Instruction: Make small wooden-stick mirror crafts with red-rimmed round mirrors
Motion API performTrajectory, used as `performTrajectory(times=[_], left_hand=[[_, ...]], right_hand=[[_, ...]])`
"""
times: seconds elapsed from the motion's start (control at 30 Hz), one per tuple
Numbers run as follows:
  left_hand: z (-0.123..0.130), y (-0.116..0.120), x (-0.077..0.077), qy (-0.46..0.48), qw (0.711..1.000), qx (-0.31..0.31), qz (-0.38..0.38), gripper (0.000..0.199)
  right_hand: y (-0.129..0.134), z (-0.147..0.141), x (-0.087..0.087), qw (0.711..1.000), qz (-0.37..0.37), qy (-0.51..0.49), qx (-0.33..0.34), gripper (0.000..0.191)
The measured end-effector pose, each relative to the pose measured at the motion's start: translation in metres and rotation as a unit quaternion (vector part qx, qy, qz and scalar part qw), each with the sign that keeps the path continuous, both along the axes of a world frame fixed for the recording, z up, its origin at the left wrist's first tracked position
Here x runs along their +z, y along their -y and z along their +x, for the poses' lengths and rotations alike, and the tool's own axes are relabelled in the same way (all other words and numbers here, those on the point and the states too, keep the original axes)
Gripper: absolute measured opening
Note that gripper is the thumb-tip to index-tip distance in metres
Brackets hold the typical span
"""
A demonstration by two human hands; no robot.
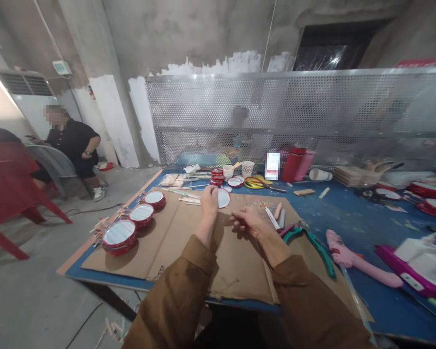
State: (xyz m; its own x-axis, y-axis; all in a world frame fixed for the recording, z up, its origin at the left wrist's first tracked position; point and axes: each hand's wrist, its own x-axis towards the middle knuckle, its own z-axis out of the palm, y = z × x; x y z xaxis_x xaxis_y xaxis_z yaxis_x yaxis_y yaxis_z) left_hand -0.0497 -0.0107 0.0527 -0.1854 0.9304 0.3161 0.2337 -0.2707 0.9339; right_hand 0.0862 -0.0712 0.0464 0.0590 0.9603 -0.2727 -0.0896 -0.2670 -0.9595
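My left hand [209,202] is closed on the edge of a small red-rimmed drum [224,198], its white face turned toward me above the cardboard. To its right, my right hand [247,221] has thumb and fingertips pinched together. Whatever is in that pinch is too small to make out. Stacks of similar red drums [119,234] with white faces stand along the left side of the cardboard sheet [189,242]. Small coloured bands [261,207] lie beyond my right hand, close to a white-handled tool [272,218].
Teal-handled pliers [325,254], a pink glue gun [359,261] and a purple power strip [414,276] lie on the right. Paper cups [247,168], a lit phone [272,166] and a red bottle [293,165] stand before a perforated metal screen [210,106]. A person [72,140] sits at far left.
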Motion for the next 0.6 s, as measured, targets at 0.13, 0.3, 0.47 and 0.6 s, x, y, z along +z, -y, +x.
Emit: performTrajectory(times=[0.13,0.3,0.47,0.6], left_hand=[[-0.012,-0.004,0.002,-0.004,1.0,-0.011,0.01,0.012],[-0.004,-0.004,-0.005,-0.017,0.999,-0.044,0.014,0.011],[0.006,-0.002,-0.01,-0.056,0.995,-0.084,0.029,0.012],[0.011,-0.003,-0.017,-0.095,0.994,-0.054,0.026,0.013]], right_hand=[[0.0,0.002,0.006,0.989,0.108,0.073,-0.077,0.007],[0.006,-0.002,0.014,0.945,0.226,0.232,-0.042,0.021],[0.004,-0.003,0.009,0.894,0.274,0.353,0.002,0.027],[-0.001,0.0,0.002,0.873,0.263,0.411,-0.005,0.02]])
